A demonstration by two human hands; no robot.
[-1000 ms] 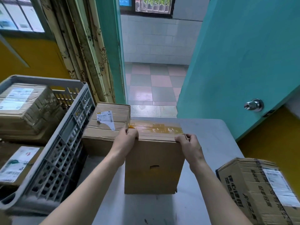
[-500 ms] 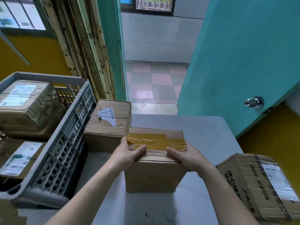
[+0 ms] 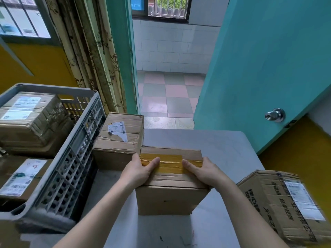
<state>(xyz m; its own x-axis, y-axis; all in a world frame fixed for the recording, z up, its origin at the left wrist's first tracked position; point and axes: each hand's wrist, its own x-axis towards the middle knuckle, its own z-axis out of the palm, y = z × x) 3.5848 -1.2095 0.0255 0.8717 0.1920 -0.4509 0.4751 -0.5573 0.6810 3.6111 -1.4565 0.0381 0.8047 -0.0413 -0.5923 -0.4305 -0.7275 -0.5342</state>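
Both hands are on the box (image 3: 170,199), which sits on the grey bench (image 3: 223,149), near its middle. The left hand (image 3: 138,171) clamps the left top edge, thumb lying across the yellow tape (image 3: 170,164), fingers (image 3: 135,157) curled over the side. The right hand (image 3: 204,171) mirrors it on the right edge, thumb on the tape, fingers hooked over the far corner. A firm two-handed grasp, with the box's base on the bench.

It's tight on the left. A labelled box (image 3: 119,138) stands right against the held box's far-left corner, seemingly touching it. Just beyond that is the grey crate (image 3: 71,158), stacked with more parcels, its slatted wall running along the bench's left side. On the near right a printed box (image 3: 286,203) sits tilted at the bench edge, blurred, close to the right forearm but apart from the held box.

Straight ahead the bench surface lies bare up to its far edge, then a tiled floor. The teal door (image 3: 268,68) with its knob (image 3: 275,115) stands open on the right.
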